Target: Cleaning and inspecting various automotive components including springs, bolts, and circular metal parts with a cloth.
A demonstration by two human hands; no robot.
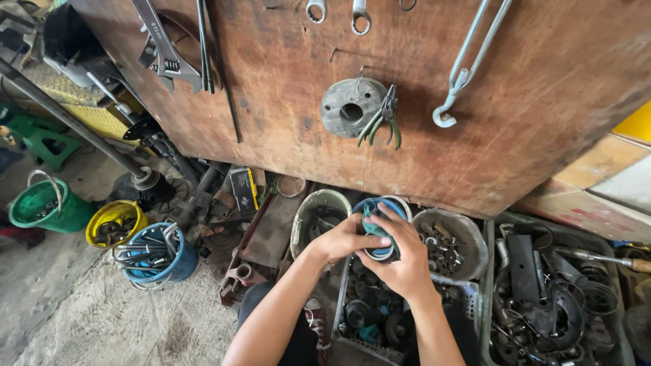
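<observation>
**Two hands close on a ring bundle**

Both hands meet on a bundle of blue-green rings [378, 230], held above a parts crate [339, 305]. Left hand [344, 238] grips its left edge; right hand [401, 261] wraps over its right side, equally near.

Workshop: wrenches [166, 51] and pliers [383, 118] hanging on a wooden board [542, 81], buckets [152, 254] and bins [542, 298] holding scrap metal parts.

At far left stand a green bucket [42, 207], a yellow bucket [115, 222] and a blue bucket [157, 252]; green-handled pliers [384, 116] hang on the brown wooden board [285, 102].
</observation>
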